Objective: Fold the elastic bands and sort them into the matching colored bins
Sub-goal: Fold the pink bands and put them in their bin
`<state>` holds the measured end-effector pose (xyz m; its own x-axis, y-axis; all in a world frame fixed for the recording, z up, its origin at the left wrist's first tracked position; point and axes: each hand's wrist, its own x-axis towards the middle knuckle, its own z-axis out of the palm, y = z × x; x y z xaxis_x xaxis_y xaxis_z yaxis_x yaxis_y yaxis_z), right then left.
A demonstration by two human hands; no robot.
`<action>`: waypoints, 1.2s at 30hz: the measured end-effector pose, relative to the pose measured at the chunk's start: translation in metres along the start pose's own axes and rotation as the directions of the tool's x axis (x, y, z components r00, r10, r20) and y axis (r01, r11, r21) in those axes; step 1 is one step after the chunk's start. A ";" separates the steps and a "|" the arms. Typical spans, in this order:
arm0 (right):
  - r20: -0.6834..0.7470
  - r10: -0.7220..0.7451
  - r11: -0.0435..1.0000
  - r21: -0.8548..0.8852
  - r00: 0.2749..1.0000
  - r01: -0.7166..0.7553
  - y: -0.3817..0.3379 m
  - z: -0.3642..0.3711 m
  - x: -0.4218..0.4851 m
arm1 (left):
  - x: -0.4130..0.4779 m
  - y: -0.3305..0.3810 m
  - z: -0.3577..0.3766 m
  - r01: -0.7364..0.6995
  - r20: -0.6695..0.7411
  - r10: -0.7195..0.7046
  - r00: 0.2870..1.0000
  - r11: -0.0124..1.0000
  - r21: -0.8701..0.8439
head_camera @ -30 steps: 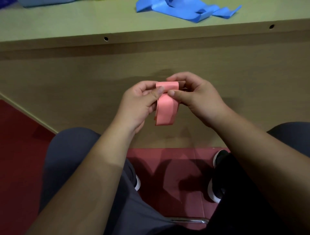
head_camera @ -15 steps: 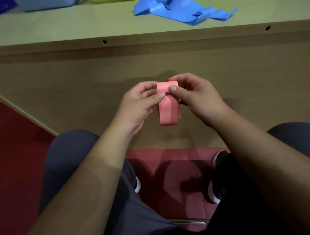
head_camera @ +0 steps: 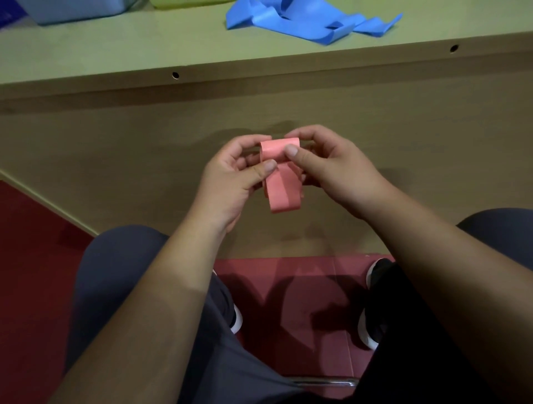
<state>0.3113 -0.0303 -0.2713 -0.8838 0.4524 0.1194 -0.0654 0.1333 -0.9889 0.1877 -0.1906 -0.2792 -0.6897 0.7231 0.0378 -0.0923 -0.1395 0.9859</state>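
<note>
A pink elastic band (head_camera: 284, 187), folded into a short hanging loop, is held in front of the desk's front panel, above my knees. My left hand (head_camera: 233, 181) pinches its left side with thumb and fingers. My right hand (head_camera: 328, 170) pinches the folded top from the right, thumb on the front face. A blue elastic band (head_camera: 305, 21) lies crumpled and unfolded on the desk top at the far edge. A blue bin (head_camera: 72, 10) stands at the top left, and a yellow-green bin (head_camera: 184, 3) shows only its edge beside it.
The desk top (head_camera: 144, 49) runs across the upper view, with its front panel (head_camera: 115, 150) dropping below it. My knees and shoes are over a red floor (head_camera: 288, 302). A metal chair bar (head_camera: 323, 382) lies low in the middle.
The band's fold has been tightened: my right thumb slid onto the top fold and the hanging loop grew shorter. The view tilted up, showing more of the bins.
</note>
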 end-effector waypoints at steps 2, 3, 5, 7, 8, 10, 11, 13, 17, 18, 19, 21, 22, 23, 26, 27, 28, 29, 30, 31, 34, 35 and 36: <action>-0.019 -0.004 1.000 0.029 1.000 0.004 0.001 0.000 0.001 | 0.000 0.001 0.001 0.012 0.014 -0.011 1.000 1.000 -0.014; -0.022 -0.007 0.998 0.057 1.000 0.008 0.002 0.000 0.001 | -0.001 0.002 0.002 0.021 0.020 -0.021 1.000 1.000 -0.021; -0.020 -0.003 0.993 0.116 1.000 0.006 0.003 0.001 0.002 | -0.001 0.003 0.002 0.049 0.028 -0.048 0.998 0.998 -0.038; -0.016 -0.008 0.991 0.136 1.000 0.010 0.003 0.002 0.001 | -0.001 0.002 0.001 0.079 0.022 -0.078 0.997 0.997 -0.024; -0.016 -0.019 0.992 0.126 1.000 0.021 0.002 0.002 0.000 | 0.000 0.001 0.001 0.088 0.018 -0.088 0.996 0.996 -0.003; -0.022 -0.043 0.995 0.091 0.999 0.045 0.001 0.003 -0.001 | -0.001 -0.002 0.002 0.096 0.010 -0.096 0.995 0.995 0.030; -0.025 -0.049 0.995 0.084 0.998 0.051 0.001 0.003 -0.001 | -0.001 -0.002 0.002 0.095 0.004 -0.095 0.995 0.995 0.035; -0.019 -0.049 0.994 0.102 0.999 0.051 0.000 0.002 -0.001 | -0.002 -0.002 0.002 0.092 -0.008 -0.092 0.996 0.995 0.036; -0.009 -0.037 0.990 0.135 0.999 0.037 -0.002 0.003 -0.002 | -0.003 0.002 0.004 0.094 -0.008 -0.093 0.996 0.995 0.018; -0.019 -0.042 0.993 0.113 0.999 0.044 -0.002 0.003 -0.002 | -0.004 0.003 0.004 0.096 -0.003 -0.096 0.995 0.995 0.013; -0.031 -0.048 0.995 0.087 0.998 0.050 -0.002 0.003 -0.002 | -0.005 0.003 0.005 0.100 0.001 -0.100 0.995 0.995 0.014; -0.052 -0.060 0.997 0.039 0.997 0.062 -0.001 0.001 -0.002 | -0.005 0.004 0.005 0.112 0.011 -0.112 0.994 0.993 0.028; -0.060 -0.069 0.997 0.017 0.996 0.070 -0.001 0.001 -0.002 | -0.006 0.005 0.004 0.117 0.021 -0.118 0.993 0.992 0.037; -0.066 -0.077 0.997 -0.001 0.995 0.077 -0.002 0.000 -0.002 | -0.005 0.005 0.003 0.121 0.030 -0.122 0.992 0.991 0.049; -0.054 -0.091 0.996 -0.003 0.994 0.091 -0.004 0.000 -0.002 | -0.005 0.006 0.001 0.123 0.064 -0.125 0.990 0.991 0.044; -0.045 -0.094 0.996 -0.015 0.995 0.093 -0.004 0.000 -0.002 | -0.004 0.006 0.002 0.120 0.071 -0.122 0.990 0.992 0.033; -0.039 -0.098 0.994 -0.044 0.994 0.096 -0.004 0.000 -0.002 | -0.004 0.004 0.003 0.113 0.072 -0.115 0.991 0.993 0.025; -0.032 -0.105 0.991 -0.087 0.994 0.102 -0.004 -0.001 -0.002 | -0.003 0.003 0.005 0.102 0.065 -0.103 0.993 0.995 0.016; -0.025 -0.113 0.985 -0.134 0.993 0.109 -0.004 -0.001 -0.001 | -0.003 0.002 0.007 0.088 0.050 -0.088 0.995 0.996 0.004; -0.018 -0.118 0.978 -0.173 0.993 0.114 -0.004 -0.001 -0.002 | -0.002 0.000 0.008 0.076 0.036 -0.075 0.997 0.997 -0.012; -0.009 -0.080 0.984 -0.162 0.997 0.077 -0.004 0.000 -0.003 | -0.003 0.001 0.007 0.066 0.016 -0.066 0.998 0.996 -0.053; -0.015 -0.061 0.990 -0.130 0.998 0.058 -0.004 -0.001 -0.003 | -0.002 0.002 0.006 0.075 0.003 -0.075 0.997 0.995 -0.071; -0.023 -0.047 0.994 -0.104 0.999 0.044 -0.004 -0.001 -0.003 | -0.002 0.002 0.005 0.087 -0.011 -0.088 0.996 0.992 -0.095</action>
<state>0.3145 -0.0309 -0.2674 -0.8687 0.4662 0.1677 -0.0558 0.2441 -0.9681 0.1928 -0.1888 -0.2762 -0.6868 0.7250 -0.0509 -0.2197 -0.1403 0.9654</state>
